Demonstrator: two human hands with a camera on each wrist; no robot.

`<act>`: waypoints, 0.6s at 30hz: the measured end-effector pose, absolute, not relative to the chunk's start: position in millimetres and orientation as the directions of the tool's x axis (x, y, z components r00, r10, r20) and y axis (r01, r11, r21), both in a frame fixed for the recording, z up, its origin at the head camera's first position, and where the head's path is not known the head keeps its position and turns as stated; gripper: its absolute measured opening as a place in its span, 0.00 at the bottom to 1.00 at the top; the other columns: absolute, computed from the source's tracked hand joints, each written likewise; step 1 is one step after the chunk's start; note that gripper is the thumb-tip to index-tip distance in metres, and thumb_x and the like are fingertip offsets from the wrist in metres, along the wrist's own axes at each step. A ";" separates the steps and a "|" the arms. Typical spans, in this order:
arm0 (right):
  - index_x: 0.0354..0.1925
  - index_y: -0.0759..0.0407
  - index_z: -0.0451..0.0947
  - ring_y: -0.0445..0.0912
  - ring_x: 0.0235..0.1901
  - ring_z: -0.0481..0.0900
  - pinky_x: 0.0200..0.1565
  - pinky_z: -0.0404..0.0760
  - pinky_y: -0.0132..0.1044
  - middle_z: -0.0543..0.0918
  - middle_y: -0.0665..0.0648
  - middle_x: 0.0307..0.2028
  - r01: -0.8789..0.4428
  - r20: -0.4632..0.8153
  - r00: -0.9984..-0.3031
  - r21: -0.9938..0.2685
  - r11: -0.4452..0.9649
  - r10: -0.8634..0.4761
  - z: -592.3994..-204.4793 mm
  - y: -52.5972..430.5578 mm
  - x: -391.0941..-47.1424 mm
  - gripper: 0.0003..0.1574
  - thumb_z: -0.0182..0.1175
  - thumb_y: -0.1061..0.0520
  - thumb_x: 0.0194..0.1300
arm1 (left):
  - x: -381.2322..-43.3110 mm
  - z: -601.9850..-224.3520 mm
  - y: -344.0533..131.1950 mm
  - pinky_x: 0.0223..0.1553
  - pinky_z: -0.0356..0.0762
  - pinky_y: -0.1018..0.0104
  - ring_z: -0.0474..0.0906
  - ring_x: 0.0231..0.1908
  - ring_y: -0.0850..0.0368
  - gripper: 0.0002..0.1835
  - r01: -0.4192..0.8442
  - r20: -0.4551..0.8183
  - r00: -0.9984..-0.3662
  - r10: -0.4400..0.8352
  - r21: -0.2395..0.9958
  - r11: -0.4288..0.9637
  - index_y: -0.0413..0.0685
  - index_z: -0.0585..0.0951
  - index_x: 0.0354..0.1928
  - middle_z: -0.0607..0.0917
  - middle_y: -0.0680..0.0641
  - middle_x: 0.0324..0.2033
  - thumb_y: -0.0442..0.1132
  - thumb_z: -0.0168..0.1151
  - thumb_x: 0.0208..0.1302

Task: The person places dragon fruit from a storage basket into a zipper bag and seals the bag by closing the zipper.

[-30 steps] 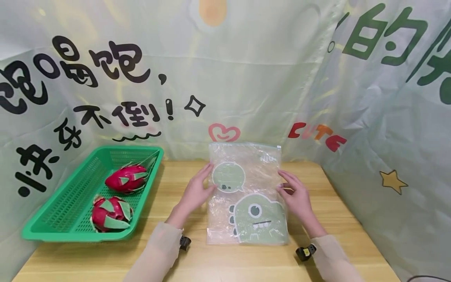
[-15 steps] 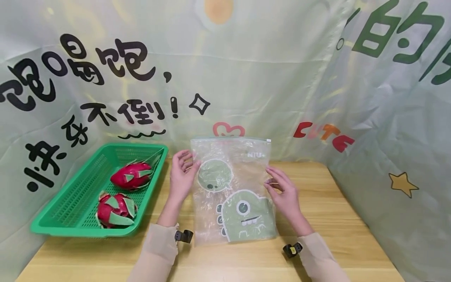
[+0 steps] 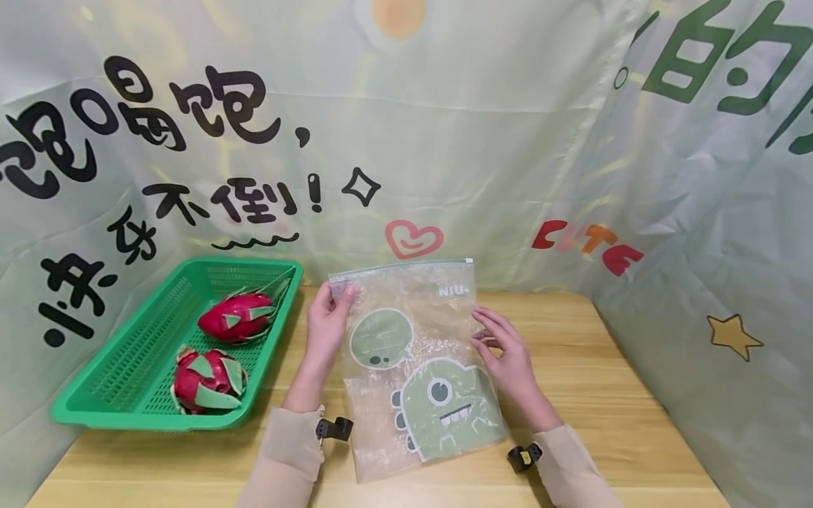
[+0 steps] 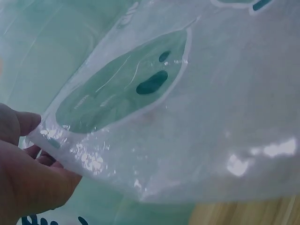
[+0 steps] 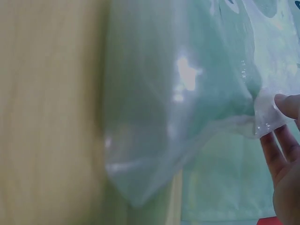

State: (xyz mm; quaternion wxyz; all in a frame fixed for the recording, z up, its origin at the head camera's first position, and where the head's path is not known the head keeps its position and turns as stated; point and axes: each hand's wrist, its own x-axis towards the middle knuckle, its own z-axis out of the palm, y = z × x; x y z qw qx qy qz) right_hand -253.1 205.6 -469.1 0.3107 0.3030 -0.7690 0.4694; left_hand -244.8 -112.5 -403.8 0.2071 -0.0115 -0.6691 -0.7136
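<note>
Firstly, saw black lettering [image 3: 166,190] across the upper left of the frame, printed on a pale cloth backdrop [image 3: 483,155]. Below it, at lower left, found a green basket [image 3: 149,422] set on the wooden surface [image 3: 571,360], with one red dragon fruit [image 3: 235,317] lying towards its back and another dragon fruit [image 3: 206,384] nearer its front. Just right of the basket, made out the left hand [image 3: 325,328], with fingers curled in and pinching the upper left corner of a clear zip bag [image 3: 416,370]. Located that bag at lower centre, tilted leftward at its top, with a green monster [image 3: 457,416] and a speech bubble [image 3: 381,339] printed on it. Next saw the right hand [image 3: 511,360], with fingers bent and lightly pinching the bag's right edge between thumb and fingertips. Farther right, noted coloured CUTE lettering [image 3: 597,231] and a yellow star [image 3: 735,337].
</note>
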 end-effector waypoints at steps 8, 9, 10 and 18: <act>0.66 0.66 0.77 0.58 0.48 0.84 0.50 0.86 0.36 0.77 0.66 0.65 -0.681 0.712 -0.688 -0.565 0.466 -0.141 -468.9 205.5 -251.9 0.39 0.72 0.77 0.56 | -238.6 -401.2 -104.6 0.48 0.84 0.67 0.88 0.46 0.58 0.13 0.365 0.344 -0.906 -0.246 0.930 -0.041 0.36 0.79 0.58 0.88 0.34 0.50 0.36 0.54 0.80; 0.66 0.66 0.77 0.58 0.51 0.83 0.54 0.84 0.34 0.77 0.65 0.66 -0.668 0.706 -0.696 -0.569 0.480 -0.130 -467.5 205.2 -251.3 0.38 0.72 0.76 0.57 | -238.0 -401.1 -103.6 0.49 0.85 0.65 0.88 0.47 0.55 0.13 0.378 0.357 -0.904 -0.235 0.925 -0.050 0.37 0.79 0.58 0.88 0.35 0.50 0.37 0.54 0.81; 0.66 0.66 0.77 0.58 0.54 0.82 0.57 0.81 0.31 0.77 0.65 0.66 -0.656 0.702 -0.702 -0.573 0.491 -0.119 -465.6 204.6 -250.7 0.38 0.72 0.75 0.58 | -237.6 -400.7 -102.7 0.49 0.86 0.63 0.88 0.48 0.53 0.13 0.392 0.371 -0.902 -0.220 0.918 -0.059 0.37 0.78 0.58 0.88 0.35 0.50 0.37 0.53 0.81; 0.66 0.65 0.78 0.56 0.60 0.79 0.61 0.74 0.24 0.79 0.60 0.66 -0.663 0.732 -0.677 -0.564 0.492 -0.074 -437.5 188.6 -250.5 0.35 0.73 0.70 0.61 | -233.2 -397.2 -95.1 0.51 0.86 0.60 0.88 0.49 0.45 0.12 0.495 0.483 -0.862 -0.155 0.867 -0.053 0.37 0.79 0.57 0.88 0.38 0.53 0.36 0.51 0.82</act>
